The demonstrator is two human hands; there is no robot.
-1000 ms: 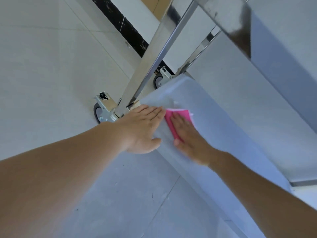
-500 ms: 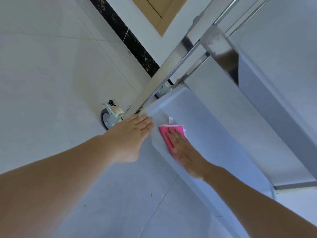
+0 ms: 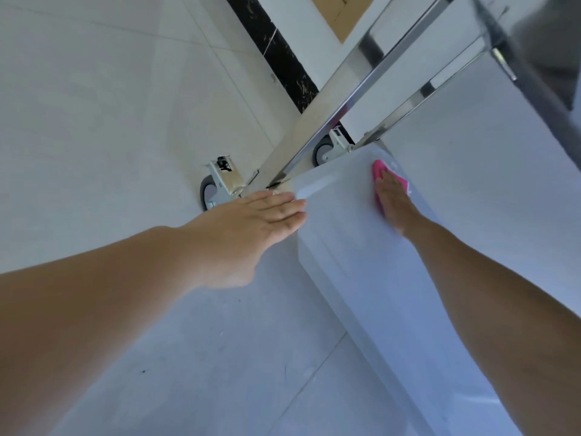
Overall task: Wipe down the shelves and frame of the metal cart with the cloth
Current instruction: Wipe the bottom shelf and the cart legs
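Note:
The metal cart's lowest shelf (image 3: pixel 342 234) is a pale flat sheet running from centre toward the lower right. My right hand (image 3: pixel 393 199) lies flat on a pink cloth (image 3: pixel 379 169), pressing it onto the shelf near its far corner. My left hand (image 3: pixel 251 221) rests with fingers together on the shelf's near corner, beside the shiny upright post (image 3: pixel 333 114). A higher shelf (image 3: pixel 490 152) overhangs on the right.
Two grey caster wheels (image 3: pixel 209 191) (image 3: pixel 323 151) with metal brackets sit under the cart's corners on the pale tiled floor (image 3: pixel 110 105). A black skirting strip (image 3: pixel 276 55) and white wall run behind. A second thinner post (image 3: pixel 424 92) rises behind the first.
My right hand has slid the pink cloth away from my left hand toward the shelf's far corner. The left hand has stayed at the near corner.

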